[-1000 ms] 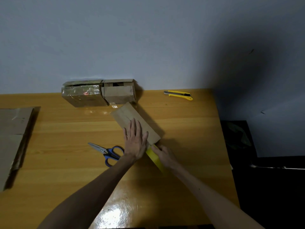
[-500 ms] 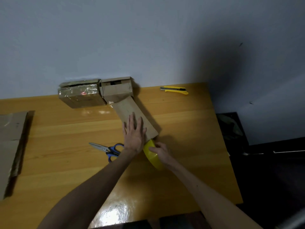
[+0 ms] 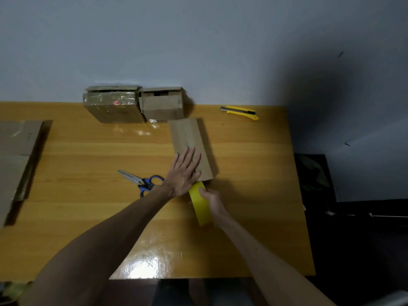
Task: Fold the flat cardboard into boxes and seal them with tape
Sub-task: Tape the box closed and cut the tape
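On the tabletop (image 3: pixel 88 162), the left hand (image 3: pixel 183 173) lies with its grip spread flat on the near end of the folded cardboard (image 3: pixel 187 135), while the right hand (image 3: pixel 212 199), grip curled round the yellow tape (image 3: pixel 199 206), holds it touching the cardboard's near edge.

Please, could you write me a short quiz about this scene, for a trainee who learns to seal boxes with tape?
1. True or false: the left hand lies flat, with straight fingers, on the cardboard.
2. Fill in the missing word: the scissors lie on the table to the ___ of the left hand.
3. Choose one: the right hand grips A) the scissors, B) the yellow tape roll, C) nothing.

Key: 1 true; 2 left; 3 B.
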